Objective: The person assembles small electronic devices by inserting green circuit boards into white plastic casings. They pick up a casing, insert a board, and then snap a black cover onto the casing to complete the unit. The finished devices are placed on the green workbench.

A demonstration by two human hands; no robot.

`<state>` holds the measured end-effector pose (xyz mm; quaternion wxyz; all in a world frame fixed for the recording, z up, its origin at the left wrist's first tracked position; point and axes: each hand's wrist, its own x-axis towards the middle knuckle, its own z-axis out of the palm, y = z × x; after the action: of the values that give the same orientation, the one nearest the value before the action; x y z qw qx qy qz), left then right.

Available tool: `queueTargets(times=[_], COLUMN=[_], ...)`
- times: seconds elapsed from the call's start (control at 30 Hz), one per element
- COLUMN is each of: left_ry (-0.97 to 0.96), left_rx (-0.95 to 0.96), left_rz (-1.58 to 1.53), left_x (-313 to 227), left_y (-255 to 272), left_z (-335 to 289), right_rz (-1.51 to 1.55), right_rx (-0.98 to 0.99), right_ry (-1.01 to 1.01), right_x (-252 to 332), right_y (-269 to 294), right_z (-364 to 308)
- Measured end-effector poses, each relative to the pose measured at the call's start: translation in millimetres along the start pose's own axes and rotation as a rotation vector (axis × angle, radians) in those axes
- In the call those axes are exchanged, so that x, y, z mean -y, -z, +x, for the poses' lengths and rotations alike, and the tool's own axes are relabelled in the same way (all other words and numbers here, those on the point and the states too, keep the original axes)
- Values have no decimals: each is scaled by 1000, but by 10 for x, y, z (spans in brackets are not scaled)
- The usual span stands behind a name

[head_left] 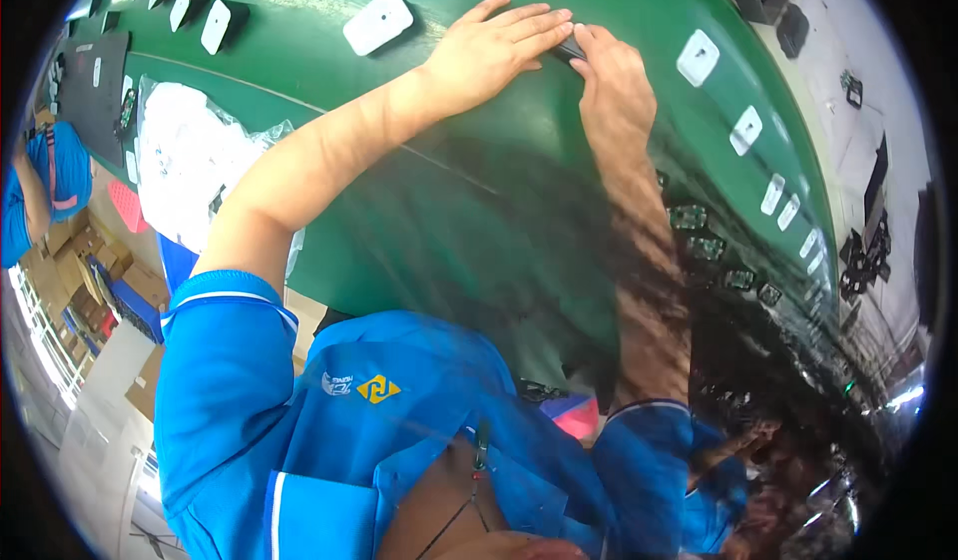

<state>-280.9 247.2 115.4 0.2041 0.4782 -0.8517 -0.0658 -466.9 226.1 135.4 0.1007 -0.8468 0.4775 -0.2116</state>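
Note:
My left hand lies over the green table with its fingers stretched out flat. Their tips meet my right hand, whose fingers are bent and closed round a small black piece. Only a dark edge of that piece shows between the two hands; the rest is covered, so its kind cannot be made out. Left of my left hand, a white rounded rectangular housing with a small dark hole rests on the table. A similar white housing sits to the right of my right hand.
More white-faced black housings stand in a row at the far left. A clear plastic bag of white parts lies by my left arm. Several small circuit boards lie beside my right forearm. Dark strands blur the right side. Another person is at the left.

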Motion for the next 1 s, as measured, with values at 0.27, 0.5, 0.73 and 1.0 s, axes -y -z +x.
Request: queueTargets(times=[0.27,0.5,0.73,1.0], left_ry=[100,751,951,856], left_rx=[-129,441,609,567], left_rz=[-90,-857,-900,-479], left_x=[1,57,142,161], left_y=[-57,456,624,614], left_z=[421,32,5,66], right_rz=[245,-33,-269,502], right_rx=[25,84,62,186], right_ry=[-279,-282,-169,-648], right_x=[-93,324,27,286], right_y=[191,790,622,780], right_z=[269,-754,-1049,-1190])
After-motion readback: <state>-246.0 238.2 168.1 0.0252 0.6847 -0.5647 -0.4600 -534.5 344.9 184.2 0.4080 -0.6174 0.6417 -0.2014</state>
